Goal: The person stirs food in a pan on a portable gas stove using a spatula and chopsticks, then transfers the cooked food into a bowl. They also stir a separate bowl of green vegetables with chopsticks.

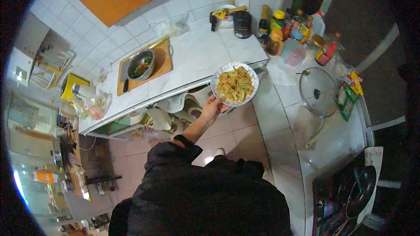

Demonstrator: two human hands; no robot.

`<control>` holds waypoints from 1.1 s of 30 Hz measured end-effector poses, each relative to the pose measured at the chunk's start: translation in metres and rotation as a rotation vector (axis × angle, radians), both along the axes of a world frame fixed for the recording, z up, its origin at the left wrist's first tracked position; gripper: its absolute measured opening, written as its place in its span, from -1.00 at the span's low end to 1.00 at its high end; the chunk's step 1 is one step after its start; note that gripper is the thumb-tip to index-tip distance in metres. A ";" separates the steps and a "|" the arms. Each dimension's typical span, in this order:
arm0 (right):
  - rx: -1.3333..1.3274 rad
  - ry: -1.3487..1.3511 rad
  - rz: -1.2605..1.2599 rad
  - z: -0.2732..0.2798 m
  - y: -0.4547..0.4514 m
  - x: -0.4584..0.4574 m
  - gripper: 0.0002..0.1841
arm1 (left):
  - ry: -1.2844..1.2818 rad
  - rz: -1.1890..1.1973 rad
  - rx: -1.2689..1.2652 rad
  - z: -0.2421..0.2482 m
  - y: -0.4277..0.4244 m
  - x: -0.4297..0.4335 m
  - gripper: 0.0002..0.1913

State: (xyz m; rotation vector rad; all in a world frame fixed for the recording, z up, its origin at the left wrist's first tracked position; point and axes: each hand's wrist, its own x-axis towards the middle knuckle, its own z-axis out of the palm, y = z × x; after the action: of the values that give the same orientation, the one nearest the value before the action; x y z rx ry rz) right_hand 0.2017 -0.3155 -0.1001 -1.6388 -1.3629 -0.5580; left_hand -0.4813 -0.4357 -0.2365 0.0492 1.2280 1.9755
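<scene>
My left hand (213,106) grips the near-left rim of a patterned white plate (215,83), with the thumb on top and the fingers below. On the plate is a heap of cooked cauliflower (237,83), yellowish brown with pale green stems. I hold it in the air by the front edge of the white tiled counter (197,55), above the floor. My right hand is out of view. Back on the counter, a metal bowl (151,72) with chopped greens and red bits stands on a wooden cutting board (164,62), beside a black-handled cleaver (125,85).
Sauce bottles and jars (277,21) crowd the corner. A glass lid (318,91) lies on the right counter, near a green packet (348,101). A dark wok (362,190) is at lower right. Plastic bags (96,106) lie at the left counter end; shelves are under the counter.
</scene>
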 end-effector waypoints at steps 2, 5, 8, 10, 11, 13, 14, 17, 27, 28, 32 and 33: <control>-0.011 0.059 0.042 0.004 -0.003 -0.031 -0.62 | 0.034 0.068 -0.055 -0.002 -0.052 -0.028 -0.66; -0.056 0.194 0.104 0.013 0.000 -0.075 -0.56 | -0.003 0.188 0.011 -0.002 -0.104 -0.061 -0.70; -0.146 0.374 0.133 0.025 0.005 -0.119 -0.50 | -0.047 0.270 -0.094 -0.009 -0.130 -0.090 -0.73; -0.217 0.493 0.123 0.031 0.011 -0.149 -0.46 | -0.081 0.307 -0.151 -0.017 -0.134 -0.110 -0.72; -0.260 0.540 0.124 0.034 0.015 -0.163 -0.44 | -0.103 0.329 -0.092 -0.022 -0.132 -0.119 -0.71; -0.326 0.427 0.347 0.029 0.028 -0.191 -0.44 | -0.205 0.392 0.013 -0.031 -0.126 -0.139 -0.68; -0.326 0.508 0.398 0.024 0.035 -0.201 -0.46 | -0.221 0.409 0.037 -0.036 -0.121 -0.147 -0.63; -0.315 0.361 0.547 0.007 0.057 -0.230 -0.50 | -0.101 0.411 0.042 -0.047 -0.106 -0.170 -0.59; -0.453 0.579 0.685 0.027 0.012 -0.284 -0.46 | 0.100 0.808 0.089 -0.048 -0.212 -0.306 -0.40; -0.438 0.602 0.690 0.029 0.008 -0.289 -0.45 | -0.091 0.700 0.194 -0.045 -0.229 -0.322 -0.45; -0.458 0.554 0.877 0.028 0.000 -0.314 -0.45 | -0.292 0.705 0.155 -0.037 -0.241 -0.353 -0.72; -0.485 0.552 0.924 0.026 0.001 -0.323 -0.46 | -0.248 0.725 0.128 -0.033 -0.239 -0.349 -0.72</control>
State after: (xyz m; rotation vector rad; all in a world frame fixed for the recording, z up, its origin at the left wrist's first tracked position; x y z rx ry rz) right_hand -0.1212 -0.3145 -0.0736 -1.1614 -1.6730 0.7566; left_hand -0.8307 -0.6745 -0.2700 -0.6409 1.0321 2.5712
